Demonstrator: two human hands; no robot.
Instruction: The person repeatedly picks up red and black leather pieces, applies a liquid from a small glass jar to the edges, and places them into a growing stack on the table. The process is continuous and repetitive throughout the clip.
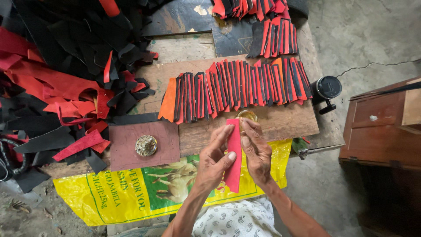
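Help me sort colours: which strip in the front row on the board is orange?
The orange strip at the row's far left end; its neighbours are red or black.

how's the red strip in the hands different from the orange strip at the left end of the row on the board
The red strip is held up off the board between the left hand and right hand; the orange strip lies flat on the wooden board. The red strip is alone, while the orange strip overlaps the row of strips. Colour differs: red against orange. Both are long, narrow cut pieces.
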